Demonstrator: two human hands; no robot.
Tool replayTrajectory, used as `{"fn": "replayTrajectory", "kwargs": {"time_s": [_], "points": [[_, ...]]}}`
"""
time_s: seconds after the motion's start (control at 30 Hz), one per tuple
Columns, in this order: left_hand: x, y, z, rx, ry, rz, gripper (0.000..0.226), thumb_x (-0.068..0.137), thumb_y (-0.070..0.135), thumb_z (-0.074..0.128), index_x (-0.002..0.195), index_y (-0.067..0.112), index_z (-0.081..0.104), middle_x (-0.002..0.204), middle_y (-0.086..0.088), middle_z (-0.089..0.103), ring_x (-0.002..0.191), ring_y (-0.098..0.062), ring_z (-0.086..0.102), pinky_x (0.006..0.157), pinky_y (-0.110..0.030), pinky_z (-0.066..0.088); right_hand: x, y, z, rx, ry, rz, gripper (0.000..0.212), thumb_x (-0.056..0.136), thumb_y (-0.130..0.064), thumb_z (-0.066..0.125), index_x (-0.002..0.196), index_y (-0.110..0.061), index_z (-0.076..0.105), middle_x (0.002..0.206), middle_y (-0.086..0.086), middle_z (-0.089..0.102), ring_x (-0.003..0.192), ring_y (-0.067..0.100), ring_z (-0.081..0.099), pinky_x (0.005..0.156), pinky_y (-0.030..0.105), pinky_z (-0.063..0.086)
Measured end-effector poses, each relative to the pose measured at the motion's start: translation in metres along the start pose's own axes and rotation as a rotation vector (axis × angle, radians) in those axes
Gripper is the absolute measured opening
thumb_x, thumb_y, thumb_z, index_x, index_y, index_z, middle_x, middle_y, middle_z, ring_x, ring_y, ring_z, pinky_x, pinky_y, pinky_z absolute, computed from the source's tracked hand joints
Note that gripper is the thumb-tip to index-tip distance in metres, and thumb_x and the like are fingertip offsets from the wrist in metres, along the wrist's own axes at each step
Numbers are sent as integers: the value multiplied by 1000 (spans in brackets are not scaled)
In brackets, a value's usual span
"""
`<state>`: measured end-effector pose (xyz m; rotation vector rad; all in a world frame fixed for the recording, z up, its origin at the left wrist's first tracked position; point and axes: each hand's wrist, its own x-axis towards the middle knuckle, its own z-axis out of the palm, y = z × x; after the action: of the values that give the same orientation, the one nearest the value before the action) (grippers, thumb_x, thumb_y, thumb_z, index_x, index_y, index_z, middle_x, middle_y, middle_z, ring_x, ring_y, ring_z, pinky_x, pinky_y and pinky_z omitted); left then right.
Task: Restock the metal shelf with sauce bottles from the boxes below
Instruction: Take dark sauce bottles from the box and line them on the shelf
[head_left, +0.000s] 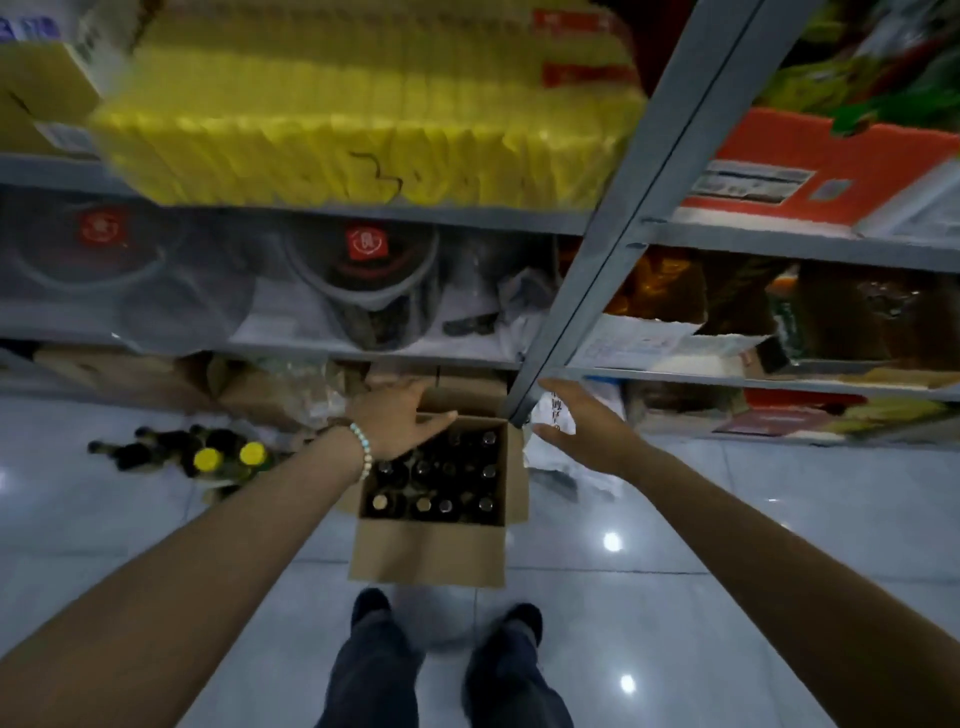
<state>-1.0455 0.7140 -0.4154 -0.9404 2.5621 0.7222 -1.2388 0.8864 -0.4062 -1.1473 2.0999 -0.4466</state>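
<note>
Obs. The open cardboard box (429, 553) stands on the tiled floor (727, 519) directly ahead of my feet. Its far right corner is just beside the foot of the metal shelf (618, 218) upright. The flaps are folded out, so the dark sauce bottles (431, 480) inside stand upright in rows with their caps showing. The box looks nearly full, so I judge that little has been taken from it.

Left grip (400, 418): released, fingers straight, stretched over the box's far left corner above the far flap. I cannot tell whether it touches the flap. It holds nothing. The beaded bracelet (362, 449) on that wrist sits above the box's left rim.

Right grip (574, 428): released, palm turned toward the box, just past the box's far right corner and near the upright. It holds nothing.

Reading: the two grips flank the far end of the box, one on each side. That suits either steadying or shifting the box, or dropping in for bottles. I cannot settle which.

Left of the box, loose bottles (208, 457) lie in a cluster on the floor, two with yellow caps. Well above the box, an upper shelf level carries yellow packs (363, 119), which are blurred.

Risk, as a judgement: the upright crowds the right grip's path at that corner.
</note>
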Motion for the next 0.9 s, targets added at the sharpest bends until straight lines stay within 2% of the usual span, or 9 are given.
{"fn": "replayTrajectory", "kwargs": {"time_s": [0.07, 0.17, 0.27, 0.37, 0.5, 0.57, 0.67, 0.8, 0.9], "points": [[18, -9, 25, -44, -37, -46, 70, 89, 60, 40, 143, 17, 30, 138, -11, 48, 116, -28, 52, 79, -27, 42, 21, 26, 22, 32, -61, 19, 53, 87, -23, 67, 134, -10, 45, 135, 12, 49, 125, 26, 46, 94, 18, 32], [55, -30, 71, -133, -72, -80, 73, 89, 58, 43, 146, 16, 26, 139, -9, 47, 116, -25, 52, 85, -29, 45, 57, 64, 61, 87, -69, 33, 69, 84, -27, 70, 142, -15, 36, 143, 6, 42, 128, 18, 42, 91, 9, 26], [98, -57, 126, -177, -107, -100, 73, 88, 58, 45, 146, 21, 24, 135, -5, 52, 118, -21, 52, 92, -30, 46, 98, 103, 110, 147, -32, 78, 73, 82, -32, 72, 143, -18, 34, 146, 1, 39, 131, 16, 39, 93, 9, 23], [142, -83, 187, -258, -95, -145, 72, 89, 55, 47, 147, 21, 21, 146, -1, 41, 129, -20, 43, 99, -28, 38, 141, 146, 172, 270, 42, 126, 66, 79, -27, 75, 136, -21, 42, 134, -1, 48, 125, 16, 44, 91, 10, 27], [198, -113, 271, -515, -103, -238, 75, 86, 54, 53, 147, 22, 23, 148, 3, 35, 129, -18, 43, 104, -28, 36, 191, 191, 247, 508, 94, 150, 50, 78, -19, 76, 118, -30, 48, 108, -20, 51, 106, 6, 52, 82, 4, 39], [222, -124, 310, -692, -97, -283, 74, 86, 52, 55, 146, 22, 24, 147, 4, 37, 130, -17, 41, 106, -30, 34, 213, 215, 282, 602, 102, 182, 54, 78, -22, 76, 126, -23, 51, 110, -20, 56, 106, 7, 58, 87, 11, 45], [252, -133, 356, -821, -72, -248, 73, 87, 48, 55, 147, 22, 22, 146, 9, 33, 118, -13, 48, 102, -28, 37, 241, 247, 322, 690, 129, 210, 70, 73, -39, 78, 133, -19, 48, 123, -4, 59, 112, 17, 60, 92, 29, 52], [284, -136, 396, -994, -39, -202, 78, 84, 46, 56, 148, 22, 18, 146, 8, 30, 116, -19, 56, 104, -39, 42, 265, 270, 355, 746, 114, 311, 75, 84, -31, 69, 146, -20, 28, 136, -5, 47, 119, 15, 53, 84, 15, 45], [301, -140, 416, -973, 11, -226, 72, 87, 40, 58, 146, 18, 22, 134, 3, 43, 111, -21, 59, 100, -41, 45, 277, 272, 367, 817, 115, 336, 70, 89, -25, 64, 146, -15, 25, 133, -2, 46, 120, 12, 46, 85, 13, 39]]}}
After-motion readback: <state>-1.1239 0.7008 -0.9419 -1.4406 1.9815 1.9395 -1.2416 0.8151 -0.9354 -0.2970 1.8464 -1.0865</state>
